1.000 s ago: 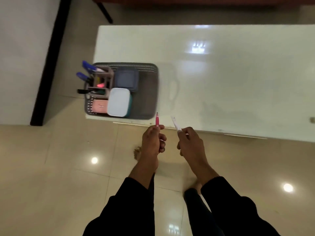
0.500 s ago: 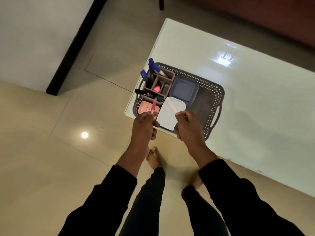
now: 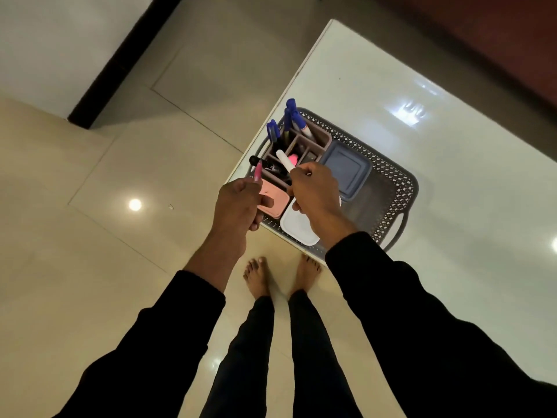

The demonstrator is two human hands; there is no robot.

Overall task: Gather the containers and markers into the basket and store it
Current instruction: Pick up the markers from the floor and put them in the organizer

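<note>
The basket (image 3: 388, 188) sits at the near corner of the table (image 3: 452, 146) and looks nearly packed: a grey box (image 3: 346, 173), a pink box (image 3: 272, 200) and a white box (image 3: 297, 226) lie inside, beside a divided holder (image 3: 301, 146) with several blue-capped markers (image 3: 294, 116), a black one and a pink-tipped one standing in it. The left hand (image 3: 238, 206) is closed around a pink marker (image 3: 258, 171), tip up, just at the basket's edge. The right hand (image 3: 316, 194) pinches a white marker (image 3: 285, 159) over the holder. Judging by this, only these two markers remain to be dropped in; no other loose items show on the table. After that the basket itself must be carried off and stored.
</note>
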